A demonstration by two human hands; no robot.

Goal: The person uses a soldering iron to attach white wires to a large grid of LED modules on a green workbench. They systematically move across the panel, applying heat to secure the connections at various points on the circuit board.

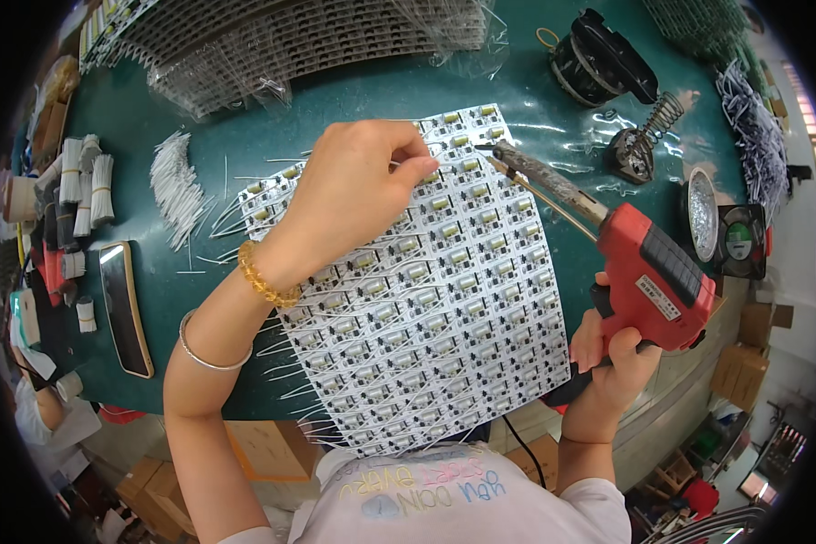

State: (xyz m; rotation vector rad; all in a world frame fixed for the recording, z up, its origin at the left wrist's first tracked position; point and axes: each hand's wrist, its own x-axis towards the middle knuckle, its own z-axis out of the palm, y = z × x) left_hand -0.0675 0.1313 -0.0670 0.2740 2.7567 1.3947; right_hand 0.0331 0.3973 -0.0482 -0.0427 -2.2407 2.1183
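Note:
A large white panel of circuit boards (437, 324) lies in front of me, with rows of small yellowish and black components. Thin white wires stick out along its left edge. Over its upper part, my left hand (358, 186) has thumb and forefinger pinched together; anything between them is too small to make out. My right hand (618, 363) grips the handle of a red soldering gun (648, 281) at the panel's right side. The gun's tip and thin feed tube point at the upper right boards, close to my left fingertips.
Loose white wires (179, 186) and a phone (125, 308) lie to the left, beside bundled wires (102, 189). Stacked panels (317, 41) stand at the back. At right are a coiled iron stand (633, 154), a dark container (594, 63), a metal bowl (703, 215) and a small fan (742, 240).

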